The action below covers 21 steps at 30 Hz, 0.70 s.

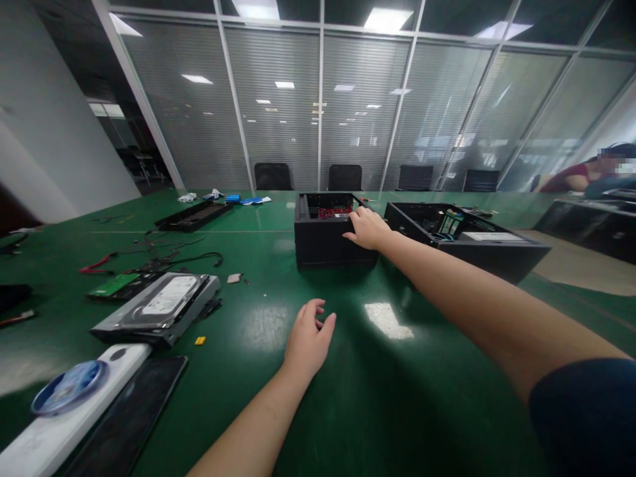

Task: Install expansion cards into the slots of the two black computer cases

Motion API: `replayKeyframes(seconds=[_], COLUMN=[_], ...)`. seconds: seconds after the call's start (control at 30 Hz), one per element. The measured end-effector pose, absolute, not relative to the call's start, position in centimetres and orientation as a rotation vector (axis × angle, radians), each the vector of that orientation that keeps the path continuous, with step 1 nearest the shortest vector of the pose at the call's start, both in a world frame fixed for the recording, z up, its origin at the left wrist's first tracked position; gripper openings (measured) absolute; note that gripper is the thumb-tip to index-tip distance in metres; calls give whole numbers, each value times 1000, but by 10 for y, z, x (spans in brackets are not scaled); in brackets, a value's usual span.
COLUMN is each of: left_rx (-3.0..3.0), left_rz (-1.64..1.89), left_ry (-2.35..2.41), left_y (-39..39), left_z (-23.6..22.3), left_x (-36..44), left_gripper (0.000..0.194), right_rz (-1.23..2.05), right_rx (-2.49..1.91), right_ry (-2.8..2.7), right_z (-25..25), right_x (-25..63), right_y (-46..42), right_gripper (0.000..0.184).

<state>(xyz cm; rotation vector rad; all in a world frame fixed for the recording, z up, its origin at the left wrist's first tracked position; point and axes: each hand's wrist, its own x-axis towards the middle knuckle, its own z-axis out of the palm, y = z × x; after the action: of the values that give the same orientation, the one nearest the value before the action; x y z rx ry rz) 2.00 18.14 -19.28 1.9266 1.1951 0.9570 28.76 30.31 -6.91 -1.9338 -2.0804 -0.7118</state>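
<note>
My right hand (366,229) reaches far across the green table (387,397) and grips the near right top edge of a small open black computer case (328,238), fingers curled over its rim. Red parts show inside the case. My left hand (309,338) hovers low over the table nearer to me, fingers loosely curled and apart, holding nothing. It is well short of the case.
A second, larger open black case (467,238) lies right of the first. At left are a hard drive (161,306) on a stack, a green circuit board (115,285), cables (163,255), a black panel (191,216), a white device (54,424) and a dark tablet (132,414). Another person (591,173) sits far right.
</note>
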Motion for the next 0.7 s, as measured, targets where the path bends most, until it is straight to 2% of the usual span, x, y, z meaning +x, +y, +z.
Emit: replayKeyframes(seconds=[0.17, 0.37, 0.53, 0.7], left_rx=[1729, 1443, 1227, 1421], left_rz=[1232, 1650, 1592, 1427], left_ry=[1094, 983, 1038, 1021], left_y=[186, 202, 220, 206], left_z=[-179, -161, -169, -161], left_x=[13, -14, -22, -14], left_gripper=[27, 30, 32, 33], right_rz=[-761, -739, -699, -686], right_rx=[-1911, -1795, -1582, -1394], right_ry=[-2107, -2168, -2248, -2174], right_z=[-67, -61, -59, -64], right_x=[279, 265, 261, 255], right_y=[255, 159, 68, -9], right_gripper=[57, 55, 50, 50])
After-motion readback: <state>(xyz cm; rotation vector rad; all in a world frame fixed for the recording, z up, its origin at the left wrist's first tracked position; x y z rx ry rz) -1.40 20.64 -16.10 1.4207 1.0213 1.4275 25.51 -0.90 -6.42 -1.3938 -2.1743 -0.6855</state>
